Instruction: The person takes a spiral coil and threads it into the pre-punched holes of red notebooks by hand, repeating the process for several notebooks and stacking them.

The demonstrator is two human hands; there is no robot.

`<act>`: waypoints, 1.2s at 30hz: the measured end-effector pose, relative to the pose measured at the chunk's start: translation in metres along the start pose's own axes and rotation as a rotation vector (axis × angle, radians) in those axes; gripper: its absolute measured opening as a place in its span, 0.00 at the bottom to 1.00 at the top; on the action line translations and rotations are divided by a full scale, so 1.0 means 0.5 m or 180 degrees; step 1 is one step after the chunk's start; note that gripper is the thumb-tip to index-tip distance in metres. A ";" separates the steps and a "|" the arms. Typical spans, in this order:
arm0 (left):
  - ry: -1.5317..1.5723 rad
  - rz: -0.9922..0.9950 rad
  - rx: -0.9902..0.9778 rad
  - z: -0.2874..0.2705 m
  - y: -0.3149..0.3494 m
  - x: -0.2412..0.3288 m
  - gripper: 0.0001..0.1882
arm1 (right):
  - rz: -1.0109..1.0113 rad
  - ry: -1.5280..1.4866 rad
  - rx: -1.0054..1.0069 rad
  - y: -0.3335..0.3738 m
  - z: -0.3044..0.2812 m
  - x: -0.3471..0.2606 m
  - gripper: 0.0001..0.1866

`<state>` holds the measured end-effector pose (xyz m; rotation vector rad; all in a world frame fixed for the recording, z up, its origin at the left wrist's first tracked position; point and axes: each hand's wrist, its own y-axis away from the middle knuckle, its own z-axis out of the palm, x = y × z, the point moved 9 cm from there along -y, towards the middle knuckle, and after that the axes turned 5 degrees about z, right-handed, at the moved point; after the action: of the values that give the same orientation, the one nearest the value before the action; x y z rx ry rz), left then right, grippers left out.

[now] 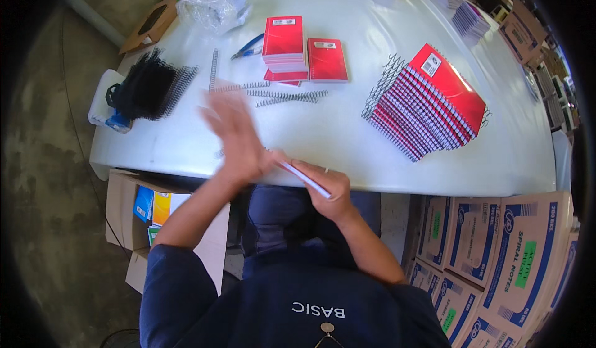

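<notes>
At the table's near edge my right hand (331, 189) is closed on a thin notebook (308, 179), seen edge-on. My left hand (234, 131) is raised beside the notebook's far end, blurred by motion, its fingers spread and apparently holding nothing. Whether its heel touches the notebook I cannot tell. Just beyond it lie loose dark wire spiral coils (292, 97). A stack of red-covered notebooks (284, 37) stands farther back, with another red notebook pile (327, 60) beside it. To the right, several spiral-bound red notebooks (428, 109) lie fanned in an overlapping pile.
Blue-handled pliers (249, 49) lie left of the stack. A heap of black coils (152, 90) fills a white container (102, 103) at the table's left edge. Clear plastic wrap (217, 11) lies at the back. An open carton (124, 205) and stacked cartons (528, 248) flank me below the table.
</notes>
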<state>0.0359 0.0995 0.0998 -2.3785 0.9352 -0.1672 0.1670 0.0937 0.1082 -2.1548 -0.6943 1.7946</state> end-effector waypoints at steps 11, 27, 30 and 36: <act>0.0866 0.0080 -0.0141 0.065 0.075 0.045 0.63 | -0.0084 0.0185 0.0083 0.012 0.007 0.016 0.24; 0.1135 0.0510 0.0250 0.030 0.044 0.073 0.58 | -0.0057 0.0032 -0.0061 0.000 0.020 0.011 0.24; 0.1106 0.0416 0.0063 0.021 0.036 0.098 0.56 | 0.0152 -0.0203 0.0239 0.003 0.003 0.037 0.21; -0.0014 -0.0126 0.1077 -0.069 -0.057 -0.022 0.57 | 0.0281 -0.0169 -0.0146 0.000 0.021 0.024 0.18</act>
<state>0.0336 0.1075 0.1448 -2.0840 0.7884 -0.3099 0.1583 0.0986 0.0959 -2.2070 -0.6683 1.9046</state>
